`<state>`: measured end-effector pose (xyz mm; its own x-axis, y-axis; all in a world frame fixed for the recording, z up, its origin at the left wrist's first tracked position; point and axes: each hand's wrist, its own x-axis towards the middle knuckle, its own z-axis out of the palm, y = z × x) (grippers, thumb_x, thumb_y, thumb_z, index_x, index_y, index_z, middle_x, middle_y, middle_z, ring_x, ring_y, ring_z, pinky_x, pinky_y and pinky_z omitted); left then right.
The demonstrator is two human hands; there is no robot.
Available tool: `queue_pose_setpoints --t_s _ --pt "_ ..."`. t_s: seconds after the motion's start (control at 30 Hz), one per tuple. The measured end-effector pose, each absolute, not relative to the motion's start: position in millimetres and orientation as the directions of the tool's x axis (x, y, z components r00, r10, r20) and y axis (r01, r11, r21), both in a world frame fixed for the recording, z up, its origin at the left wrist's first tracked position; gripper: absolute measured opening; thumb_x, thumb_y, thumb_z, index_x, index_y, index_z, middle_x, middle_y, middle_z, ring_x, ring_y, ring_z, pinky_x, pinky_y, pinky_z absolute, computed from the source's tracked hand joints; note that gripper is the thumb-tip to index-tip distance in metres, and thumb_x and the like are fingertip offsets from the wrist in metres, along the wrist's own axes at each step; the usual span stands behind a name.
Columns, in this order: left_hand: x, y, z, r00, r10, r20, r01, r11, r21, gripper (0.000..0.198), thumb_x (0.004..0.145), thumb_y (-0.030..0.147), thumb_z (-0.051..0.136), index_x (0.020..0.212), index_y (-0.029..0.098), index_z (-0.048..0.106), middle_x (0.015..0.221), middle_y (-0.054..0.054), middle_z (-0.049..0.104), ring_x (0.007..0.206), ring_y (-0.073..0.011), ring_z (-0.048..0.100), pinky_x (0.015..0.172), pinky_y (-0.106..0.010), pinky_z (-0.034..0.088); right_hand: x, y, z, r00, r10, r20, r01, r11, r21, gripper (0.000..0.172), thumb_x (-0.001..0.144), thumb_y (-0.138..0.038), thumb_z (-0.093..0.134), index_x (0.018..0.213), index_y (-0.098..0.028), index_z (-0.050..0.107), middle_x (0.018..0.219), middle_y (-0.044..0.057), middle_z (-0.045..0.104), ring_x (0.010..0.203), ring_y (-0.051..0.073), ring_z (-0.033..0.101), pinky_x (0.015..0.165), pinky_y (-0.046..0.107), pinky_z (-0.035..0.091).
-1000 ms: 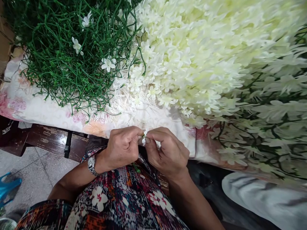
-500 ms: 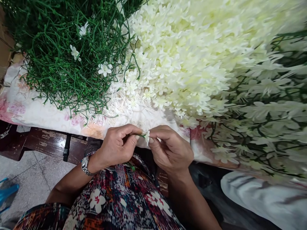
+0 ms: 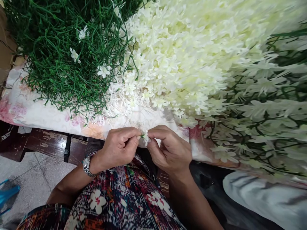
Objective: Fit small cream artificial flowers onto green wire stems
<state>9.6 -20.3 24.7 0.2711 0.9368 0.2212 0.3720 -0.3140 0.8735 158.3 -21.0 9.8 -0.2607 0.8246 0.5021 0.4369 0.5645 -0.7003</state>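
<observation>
Between my two hands, close to the table's front edge, is a small white artificial flower (image 3: 145, 138) with a green stem tip. My left hand (image 3: 122, 144) is closed, thumb and forefinger pinching the green stem end just behind the blossom. From the other side my right hand (image 3: 169, 148) pinches at the white petals; its fingertips partly hide what they grip. A pile of green artificial stems (image 3: 72, 64) lies beyond my left hand. Beyond and right of my hands spreads a heap of loose cream-white blossoms (image 3: 182, 70).
Finished-looking white flower sprays on green stems (image 3: 268, 121) lie at the right. Thin white pieces (image 3: 115, 99) are scattered between the heaps on the floral tablecloth (image 3: 55, 118). A cardboard box (image 3: 6, 48) stands at far left. Pale fabric (image 3: 261, 198) shows at lower right.
My left fingers have moved closer to the blossom, so less green stem shows between them and the petals. My right hand has shifted very slightly left. The heaps are unchanged.
</observation>
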Motion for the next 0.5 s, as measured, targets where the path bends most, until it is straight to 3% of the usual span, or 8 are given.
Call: queue_pose_setpoints --t_s 0.3,0.5 --pt "9.2 -22.6 18.2 0.283 0.935 0.213 0.371 -0.311 0.875 0.014 0.075 0.008 0.042 0.068 0.013 0.053 0.056 0.002 0.049 0.051 -0.0058 0.044 0.05 -0.018 0.037 156.8 -20.0 7.9 -0.348 0.774 0.529 0.467 0.632 -0.618 0.023 0.071 -0.001 0.048 0.088 -0.016 0.048 0.07 0.002 0.053 0.066 0.01 0.05 0.058 0.024 0.045" --pt "1.9 -21.7 28.0 0.395 0.918 -0.027 0.4 -0.146 0.905 0.016 0.075 0.008 0.039 0.067 0.015 0.052 0.055 0.003 0.046 0.051 -0.006 0.04 0.05 -0.018 0.034 159.4 -18.3 18.9 -0.434 0.723 0.537 0.481 0.691 -0.54 0.022 0.073 -0.003 0.049 0.09 -0.017 0.051 0.073 0.004 0.055 0.07 0.011 0.051 0.06 0.024 0.046"
